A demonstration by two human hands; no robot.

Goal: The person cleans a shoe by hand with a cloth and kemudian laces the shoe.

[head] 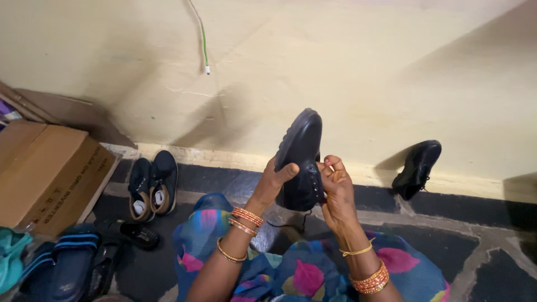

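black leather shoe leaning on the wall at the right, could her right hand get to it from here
Probably yes: bare stone floor lies between the right hand and that leaning black leather shoe, but its grip is busy on the held black lace-up shoe.

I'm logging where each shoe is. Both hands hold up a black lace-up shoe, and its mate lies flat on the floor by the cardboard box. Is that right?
Not quite. Both hands, left and right, do hold up the black lace-up shoe, but its mate leans against the wall on the right, far from the cardboard box. The head view shows it.
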